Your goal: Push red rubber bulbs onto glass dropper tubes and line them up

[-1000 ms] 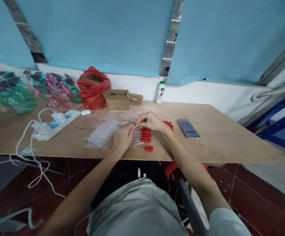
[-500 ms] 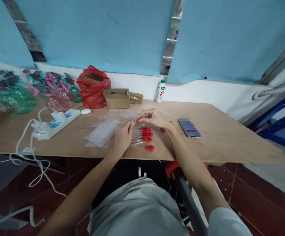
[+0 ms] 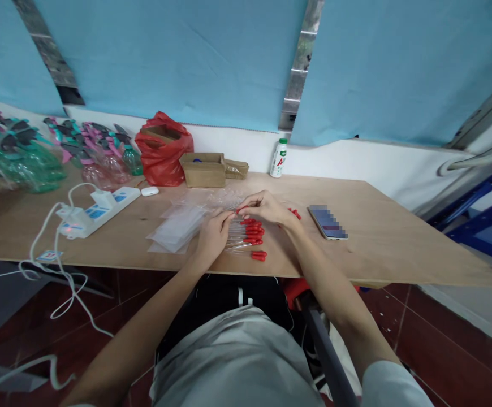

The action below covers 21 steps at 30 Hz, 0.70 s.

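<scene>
My left hand (image 3: 212, 234) and my right hand (image 3: 264, 207) meet over the middle of the wooden table (image 3: 398, 237). Together they pinch a thin clear dropper with a red bulb (image 3: 238, 211); the right fingers close on its red end, the left fingers on its clear stem. Just below the hands lies a row of several finished red-bulb droppers (image 3: 252, 237). A few loose red bulbs (image 3: 294, 213) lie right of my right hand. A stack of clear plastic bags (image 3: 180, 225) lies left of my left hand.
A phone (image 3: 327, 222) lies to the right. At the back stand a cardboard box (image 3: 203, 169), a red bag (image 3: 161, 150) and a small white bottle (image 3: 279, 158). A white power strip (image 3: 95, 208) with trailing cables and bagged spray bottles (image 3: 25, 161) sit at left.
The hands stay together over the droppers with small finger shifts. The loose red bulbs right of my right hand are uncovered again. The camera has drifted slightly.
</scene>
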Tool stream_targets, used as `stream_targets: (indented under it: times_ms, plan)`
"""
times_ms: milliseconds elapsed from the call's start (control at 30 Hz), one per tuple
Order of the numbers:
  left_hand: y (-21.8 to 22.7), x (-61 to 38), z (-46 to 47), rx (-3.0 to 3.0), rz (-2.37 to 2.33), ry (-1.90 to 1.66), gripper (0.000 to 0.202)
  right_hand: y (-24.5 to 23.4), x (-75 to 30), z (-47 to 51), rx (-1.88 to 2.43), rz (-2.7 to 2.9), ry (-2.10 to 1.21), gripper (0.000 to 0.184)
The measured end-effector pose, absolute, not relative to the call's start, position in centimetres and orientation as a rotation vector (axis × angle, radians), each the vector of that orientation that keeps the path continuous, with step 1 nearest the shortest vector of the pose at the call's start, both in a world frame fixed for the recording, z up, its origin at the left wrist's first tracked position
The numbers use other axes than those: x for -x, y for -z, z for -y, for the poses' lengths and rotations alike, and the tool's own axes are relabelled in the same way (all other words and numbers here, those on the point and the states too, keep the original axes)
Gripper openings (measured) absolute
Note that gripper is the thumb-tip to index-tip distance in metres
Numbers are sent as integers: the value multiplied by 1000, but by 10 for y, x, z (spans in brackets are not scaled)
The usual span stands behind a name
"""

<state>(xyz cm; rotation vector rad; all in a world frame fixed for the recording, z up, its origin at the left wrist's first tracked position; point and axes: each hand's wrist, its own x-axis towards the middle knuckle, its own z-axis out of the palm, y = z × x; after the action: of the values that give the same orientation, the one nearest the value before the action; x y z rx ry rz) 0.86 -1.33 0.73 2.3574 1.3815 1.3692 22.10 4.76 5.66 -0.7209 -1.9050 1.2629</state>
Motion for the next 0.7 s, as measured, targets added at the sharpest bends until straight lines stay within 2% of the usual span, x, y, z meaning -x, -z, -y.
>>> stream_targets:
  times_ms: [500, 700]
  plan:
    - [-4, -9, 11, -2362, -1400, -1338, 28, -50, -217, -48, 741, 1907, -1333, 34]
    - [-3, -10, 10, -2338, -1422, -1415, 26, -55, -220, -48, 719, 1935, -1266, 35]
